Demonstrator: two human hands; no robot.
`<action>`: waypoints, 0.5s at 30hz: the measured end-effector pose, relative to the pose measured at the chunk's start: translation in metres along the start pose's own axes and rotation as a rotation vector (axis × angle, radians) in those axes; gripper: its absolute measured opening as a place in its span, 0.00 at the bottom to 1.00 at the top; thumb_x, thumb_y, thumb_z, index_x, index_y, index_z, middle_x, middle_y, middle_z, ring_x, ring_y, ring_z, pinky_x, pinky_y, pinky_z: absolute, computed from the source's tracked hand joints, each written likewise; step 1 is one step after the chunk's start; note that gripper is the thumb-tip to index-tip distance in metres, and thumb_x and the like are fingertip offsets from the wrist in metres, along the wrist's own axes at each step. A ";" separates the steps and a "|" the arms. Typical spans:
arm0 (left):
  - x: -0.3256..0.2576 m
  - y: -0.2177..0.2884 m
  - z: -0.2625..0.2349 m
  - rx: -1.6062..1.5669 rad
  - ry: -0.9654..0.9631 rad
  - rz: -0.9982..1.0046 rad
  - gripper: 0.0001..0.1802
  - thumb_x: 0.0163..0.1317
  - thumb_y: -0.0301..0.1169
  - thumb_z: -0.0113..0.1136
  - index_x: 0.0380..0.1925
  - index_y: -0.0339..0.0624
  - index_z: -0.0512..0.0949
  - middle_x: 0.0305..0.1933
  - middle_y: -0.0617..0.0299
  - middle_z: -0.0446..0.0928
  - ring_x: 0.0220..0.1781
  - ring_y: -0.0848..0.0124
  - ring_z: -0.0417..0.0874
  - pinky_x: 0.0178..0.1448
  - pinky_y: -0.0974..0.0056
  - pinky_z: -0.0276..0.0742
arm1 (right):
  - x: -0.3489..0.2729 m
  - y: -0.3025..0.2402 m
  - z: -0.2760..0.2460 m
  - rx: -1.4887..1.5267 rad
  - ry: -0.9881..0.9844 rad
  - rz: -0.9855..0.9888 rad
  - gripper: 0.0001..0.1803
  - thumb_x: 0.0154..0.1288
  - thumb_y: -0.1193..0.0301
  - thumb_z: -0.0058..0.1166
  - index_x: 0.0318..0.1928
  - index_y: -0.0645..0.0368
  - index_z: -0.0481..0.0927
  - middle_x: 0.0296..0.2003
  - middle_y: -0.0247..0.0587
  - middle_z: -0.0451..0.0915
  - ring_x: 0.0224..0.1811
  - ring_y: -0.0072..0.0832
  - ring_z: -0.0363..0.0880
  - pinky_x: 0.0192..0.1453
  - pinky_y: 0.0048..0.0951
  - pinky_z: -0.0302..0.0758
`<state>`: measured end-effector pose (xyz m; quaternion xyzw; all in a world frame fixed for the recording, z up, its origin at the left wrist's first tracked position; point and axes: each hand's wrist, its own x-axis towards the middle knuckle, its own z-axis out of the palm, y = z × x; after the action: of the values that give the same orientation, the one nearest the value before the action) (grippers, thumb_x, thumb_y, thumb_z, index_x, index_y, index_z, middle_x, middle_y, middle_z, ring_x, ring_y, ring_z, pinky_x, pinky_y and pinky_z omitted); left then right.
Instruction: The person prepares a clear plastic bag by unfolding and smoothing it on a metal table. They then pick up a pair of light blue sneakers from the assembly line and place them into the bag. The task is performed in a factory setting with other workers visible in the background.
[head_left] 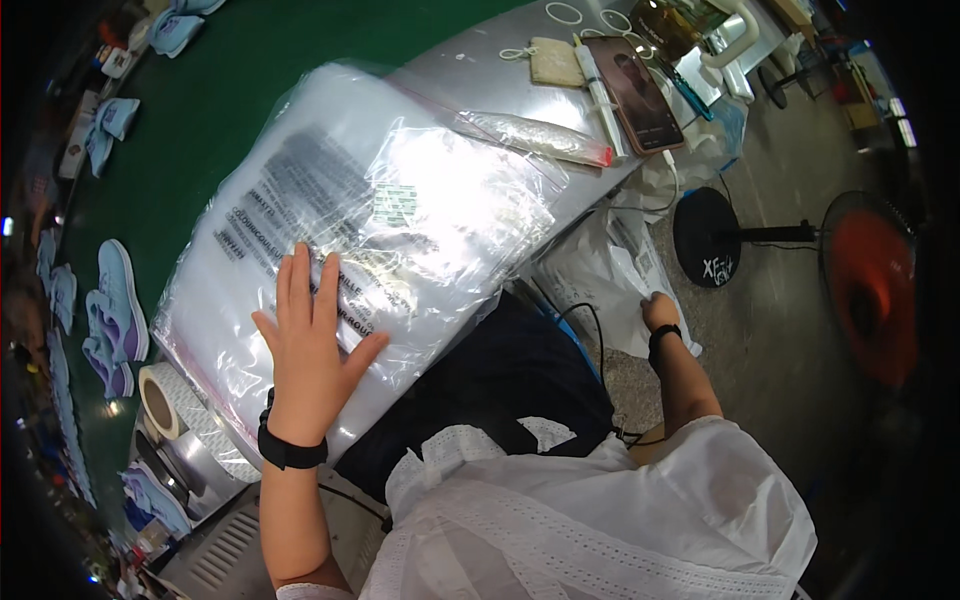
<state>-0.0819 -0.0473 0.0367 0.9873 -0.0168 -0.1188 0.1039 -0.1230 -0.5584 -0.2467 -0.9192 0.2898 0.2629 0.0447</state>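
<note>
Left hand (312, 345) lies flat, fingers spread, palm down on a stack of clear plastic bags (370, 230) resting on the grey table (470, 60); it grips nothing. Right hand (658, 308) reaches down at the right into white bags (610, 270) below the table edge; its grip cannot be determined. A tape roll (158, 400) sits near left.

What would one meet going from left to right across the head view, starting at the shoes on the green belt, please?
Purple shoes → roll of tape → left hand flat on the stack of clear plastic bags → right hand reaching into the white bags → black fan base → red fan.
</note>
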 end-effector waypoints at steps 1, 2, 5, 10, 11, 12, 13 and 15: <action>0.002 -0.001 0.001 0.000 0.000 0.011 0.49 0.47 0.36 0.69 0.68 0.49 0.55 0.75 0.53 0.44 0.76 0.52 0.44 0.66 0.29 0.43 | 0.002 0.001 0.000 -0.014 -0.001 0.038 0.16 0.58 0.59 0.55 0.39 0.57 0.81 0.41 0.51 0.81 0.47 0.47 0.78 0.50 0.44 0.74; 0.004 -0.001 0.002 0.001 0.001 0.022 0.49 0.47 0.36 0.69 0.68 0.49 0.55 0.75 0.53 0.44 0.76 0.52 0.44 0.66 0.29 0.42 | 0.004 0.002 0.001 -0.027 -0.002 0.077 0.16 0.59 0.58 0.54 0.40 0.56 0.81 0.42 0.50 0.81 0.48 0.46 0.79 0.51 0.43 0.74; 0.005 -0.001 0.002 0.002 -0.010 0.030 0.49 0.47 0.35 0.69 0.69 0.49 0.55 0.75 0.52 0.44 0.76 0.51 0.43 0.66 0.28 0.42 | 0.014 0.003 -0.004 -0.016 0.008 0.118 0.16 0.60 0.58 0.53 0.42 0.55 0.82 0.44 0.49 0.81 0.49 0.45 0.79 0.51 0.42 0.75; 0.004 0.000 0.000 -0.016 -0.010 0.031 0.48 0.48 0.39 0.68 0.69 0.48 0.54 0.75 0.50 0.44 0.75 0.48 0.44 0.65 0.28 0.43 | 0.029 -0.002 -0.004 0.005 0.010 0.219 0.15 0.61 0.65 0.47 0.44 0.55 0.83 0.45 0.49 0.81 0.50 0.44 0.79 0.52 0.42 0.75; 0.005 -0.001 0.001 -0.015 -0.007 0.048 0.49 0.48 0.40 0.68 0.69 0.48 0.54 0.75 0.49 0.44 0.75 0.48 0.44 0.65 0.27 0.44 | 0.029 -0.004 -0.003 0.018 0.012 0.241 0.16 0.61 0.66 0.46 0.44 0.55 0.83 0.46 0.49 0.81 0.51 0.44 0.79 0.52 0.42 0.75; 0.006 -0.002 0.002 -0.005 -0.007 0.056 0.48 0.48 0.40 0.68 0.69 0.47 0.54 0.75 0.49 0.44 0.75 0.48 0.44 0.64 0.27 0.44 | 0.029 -0.005 -0.002 0.029 0.014 0.264 0.16 0.60 0.68 0.46 0.45 0.55 0.83 0.46 0.49 0.81 0.51 0.43 0.79 0.53 0.42 0.75; 0.006 -0.003 0.003 0.004 -0.006 0.065 0.48 0.49 0.40 0.68 0.69 0.47 0.54 0.75 0.49 0.44 0.75 0.47 0.44 0.64 0.27 0.44 | 0.031 -0.005 -0.001 0.047 0.013 0.284 0.16 0.60 0.69 0.45 0.45 0.55 0.83 0.47 0.49 0.81 0.51 0.43 0.79 0.53 0.41 0.75; 0.006 -0.002 0.003 0.002 -0.011 0.074 0.47 0.49 0.40 0.67 0.68 0.45 0.54 0.74 0.48 0.44 0.75 0.47 0.44 0.64 0.27 0.44 | 0.032 -0.007 -0.006 0.047 0.009 0.308 0.17 0.61 0.70 0.43 0.46 0.55 0.82 0.47 0.48 0.80 0.52 0.43 0.79 0.53 0.41 0.75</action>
<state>-0.0762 -0.0459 0.0322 0.9855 -0.0542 -0.1202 0.1072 -0.0939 -0.5704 -0.2587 -0.8637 0.4336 0.2558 0.0243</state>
